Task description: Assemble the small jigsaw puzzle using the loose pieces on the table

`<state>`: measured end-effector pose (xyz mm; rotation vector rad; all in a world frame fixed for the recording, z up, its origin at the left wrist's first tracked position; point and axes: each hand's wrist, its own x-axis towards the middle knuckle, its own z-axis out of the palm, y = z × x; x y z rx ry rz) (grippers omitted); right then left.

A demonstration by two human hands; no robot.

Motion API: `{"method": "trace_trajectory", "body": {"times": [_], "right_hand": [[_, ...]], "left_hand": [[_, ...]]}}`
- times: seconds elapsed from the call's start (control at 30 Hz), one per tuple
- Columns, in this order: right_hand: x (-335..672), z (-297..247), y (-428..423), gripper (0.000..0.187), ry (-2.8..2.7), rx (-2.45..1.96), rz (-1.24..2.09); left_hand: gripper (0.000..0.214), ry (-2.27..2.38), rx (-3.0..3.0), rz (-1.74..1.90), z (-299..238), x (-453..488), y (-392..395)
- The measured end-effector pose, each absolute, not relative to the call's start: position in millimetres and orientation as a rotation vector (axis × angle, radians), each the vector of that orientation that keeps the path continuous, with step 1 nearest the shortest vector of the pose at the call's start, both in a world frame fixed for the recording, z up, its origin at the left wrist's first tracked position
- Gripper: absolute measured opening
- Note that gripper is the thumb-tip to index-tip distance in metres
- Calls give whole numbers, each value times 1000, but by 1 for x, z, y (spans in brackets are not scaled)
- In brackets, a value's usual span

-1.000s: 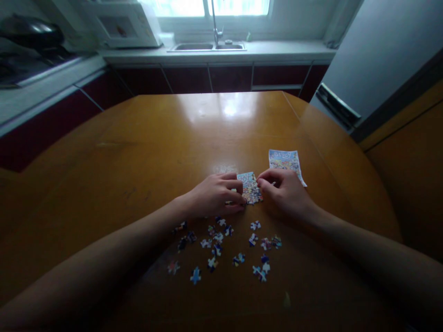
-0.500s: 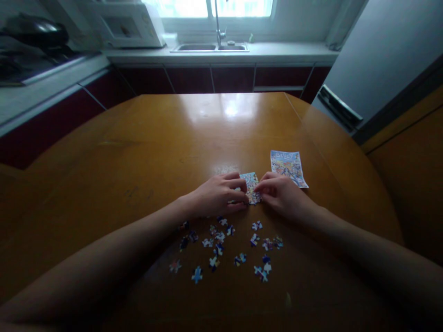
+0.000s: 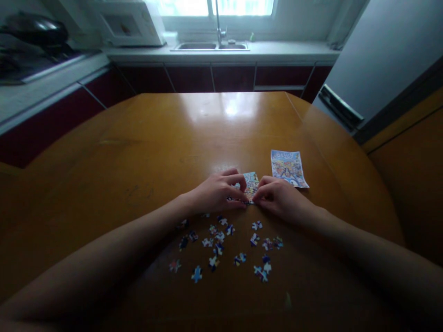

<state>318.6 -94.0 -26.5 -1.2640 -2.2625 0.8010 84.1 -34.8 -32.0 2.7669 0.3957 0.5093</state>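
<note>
A small, partly assembled colourful jigsaw block [image 3: 251, 183] lies on the wooden table [image 3: 145, 152] between my two hands. My left hand [image 3: 218, 193] has its fingers curled, pressing on the block's left side. From the right, my right hand [image 3: 278, 197] pinches at the block's near right edge with bent fingers; whether a loose piece is under them is hidden. Several loose puzzle pieces [image 3: 221, 246] lie scattered on the table nearer to me, below my wrists. A printed picture card [image 3: 288, 168] lies flat just beyond my right hand.
The table's far edge faces a kitchen counter with a sink and tap [image 3: 216, 44] under a bright window. A white microwave [image 3: 129, 25] stands at the back left, a dark pan [image 3: 34, 32] on the left counter. A grey refrigerator [image 3: 377, 60] stands at the right.
My right hand has slid left and closer onto the jigsaw block, covering more of it. My left hand's fingers have shifted slightly on the block's left side.
</note>
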Motion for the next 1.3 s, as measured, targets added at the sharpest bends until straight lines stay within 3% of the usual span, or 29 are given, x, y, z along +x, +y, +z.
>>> {"method": "trace_trajectory", "body": {"times": [0.4, 0.57, 1.03, 1.3], "right_hand": [[320, -28, -95, 17, -2265, -1244, 780], [319, -28, -96, 17, -2276, -1242, 772], [314, -15, -104, 23, -2625, -1171, 316], [317, -10, -106, 21, -2620, -1143, 419]], "left_hand": [[22, 380, 2760, 538, -24, 80, -32], [34, 327, 2817, 354, -22, 78, -32], [29, 377, 2662, 437, -25, 83, -33], [33, 371, 2645, 381, -22, 80, -30]]}}
